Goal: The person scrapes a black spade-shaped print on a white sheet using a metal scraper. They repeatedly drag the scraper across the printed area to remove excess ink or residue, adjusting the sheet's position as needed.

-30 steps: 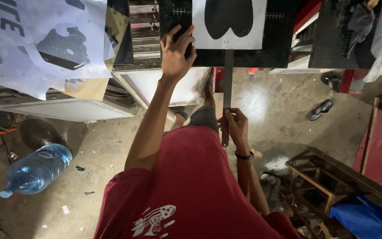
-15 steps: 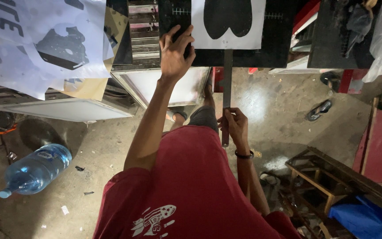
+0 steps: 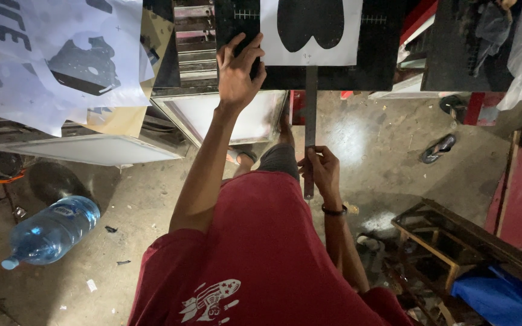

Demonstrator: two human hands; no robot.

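White sheet (image 3: 310, 33) w/ black shape cut off at top edge. Steel ruler (image 3: 310, 130) top end tucked under it; mid part hidden by right hand (image 3: 321, 172). Left hand (image 3: 240, 69) fingertips covering dark board (image 3: 388, 66) edge, grip unclear.

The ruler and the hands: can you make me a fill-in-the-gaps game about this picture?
1. The right hand grips a long metal ruler near its ______ end.
2. The left hand presses flat on the ______ board.
3. On the board lies a sheet of white paper with a big ______ shape printed on it.
4. A large blue water ______ lies on its side on the floor.

Missing words: lower; black; black; bottle
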